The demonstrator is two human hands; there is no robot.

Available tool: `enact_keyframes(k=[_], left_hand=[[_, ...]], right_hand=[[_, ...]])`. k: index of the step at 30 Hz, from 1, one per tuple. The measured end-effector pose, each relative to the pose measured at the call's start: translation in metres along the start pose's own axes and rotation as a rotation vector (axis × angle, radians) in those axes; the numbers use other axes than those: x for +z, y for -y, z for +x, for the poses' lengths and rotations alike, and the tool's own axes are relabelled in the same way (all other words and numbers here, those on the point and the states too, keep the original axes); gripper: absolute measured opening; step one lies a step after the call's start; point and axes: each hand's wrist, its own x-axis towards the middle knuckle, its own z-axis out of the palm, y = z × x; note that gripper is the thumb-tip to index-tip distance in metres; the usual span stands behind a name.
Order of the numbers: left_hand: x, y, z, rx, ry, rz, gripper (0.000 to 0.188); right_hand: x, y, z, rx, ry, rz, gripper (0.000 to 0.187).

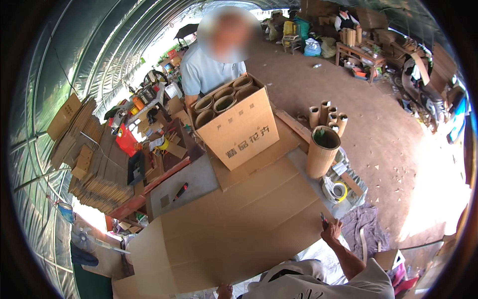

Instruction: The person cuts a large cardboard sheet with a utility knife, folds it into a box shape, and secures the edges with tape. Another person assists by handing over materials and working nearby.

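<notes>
- I have the large flat brown cardboard sheet [239, 214] lying on the grey-topped bench [199, 174], directly in front of the wearer and covering most of the near side.
- Its long axis runs from the lower left of my view up toward the right; fisheye bending keeps me from judging the angle closely.
- I see the right hand [331, 231] at the sheet's right end, fingers closed around a small red-and-dark hand tool [323, 218] that points away from the wearer. I cannot make out its tip.
- From those fingers, the bulk of the sheet stretches off to the left, so the right hand is the nearer one to the right end.
- The left hand [225, 290] is at the near long edge, with the sheet extending ahead of it; I cannot tell whether its fingers pinch that edge or merely rest there.
- Beyond the sheet I have a tall brown cardboard carton [239, 127] full of round brown pots, with a co-worker in a light-blue shirt [209, 74] behind it.
- Past the right end stand a ribbed brown cylindrical pot [322, 159] and a yellow-cored tape roll [338, 192].
</notes>
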Motion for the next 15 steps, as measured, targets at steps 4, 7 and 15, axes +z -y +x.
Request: enact_keyframes(k=[4, 7, 15], left_hand=[[0.000, 0.012, -0.008, 0.074, 0.019, -0.048, 0.015], [0.006, 0.014, -0.013, 0.050, 0.041, -0.047, 0.015], [0.023, 0.005, -0.018, 0.023, 0.022, -0.001, 0.013]], right_hand=[[-0.004, 0.001, 0.002, 0.033, 0.073, 0.036, 0.021], [0.002, -0.010, 0.003, -0.023, 0.031, 0.003, 0.020], [0.002, -0.009, 0.006, 0.021, 0.079, 0.074, 0.021]])
